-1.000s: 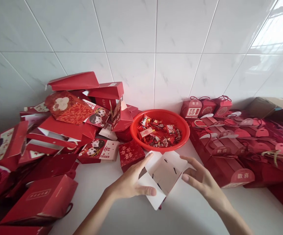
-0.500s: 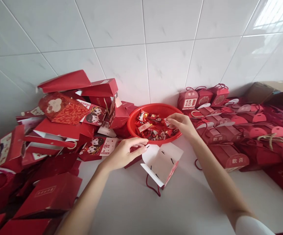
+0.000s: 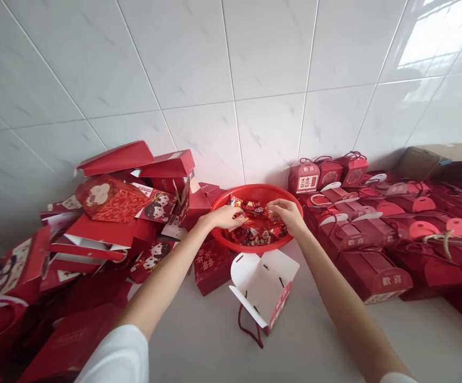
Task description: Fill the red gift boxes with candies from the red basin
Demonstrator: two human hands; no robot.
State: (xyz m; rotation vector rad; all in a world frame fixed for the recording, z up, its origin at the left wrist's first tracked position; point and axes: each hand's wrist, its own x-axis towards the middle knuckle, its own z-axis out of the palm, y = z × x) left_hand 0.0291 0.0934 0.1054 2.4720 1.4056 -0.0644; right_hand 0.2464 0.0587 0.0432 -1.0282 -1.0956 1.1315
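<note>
Both hands are in a red plastic basket (image 3: 231, 248) that holds a heap of wrapped candies (image 3: 260, 234). At the basket's left side, my left hand (image 3: 228, 217) has its fingers curled together on a wrapped candy, mostly hidden by them. My right hand (image 3: 286, 214) reaches in from the right, thumb and fingers pinched on a candy at the heap's edge. In front of the basket stands a red gift box (image 3: 279, 308) with its white inside facing up, flaps spread and a dark red cord handle hanging from it. No candy shows inside.
On the left, red boxes and bags (image 3: 107, 234) lie in a loose pile. A dark red box (image 3: 213, 268) sits beside the basket. Closed gift boxes (image 3: 374, 271) stand in rows on the right, with a cardboard box (image 3: 426, 159) behind. A tiled wall (image 3: 199, 133) backs the table.
My left hand has moved from beside the gift box's flap up into the basket. My right hand stays among the candies. The view has tilted upward slightly.
</note>
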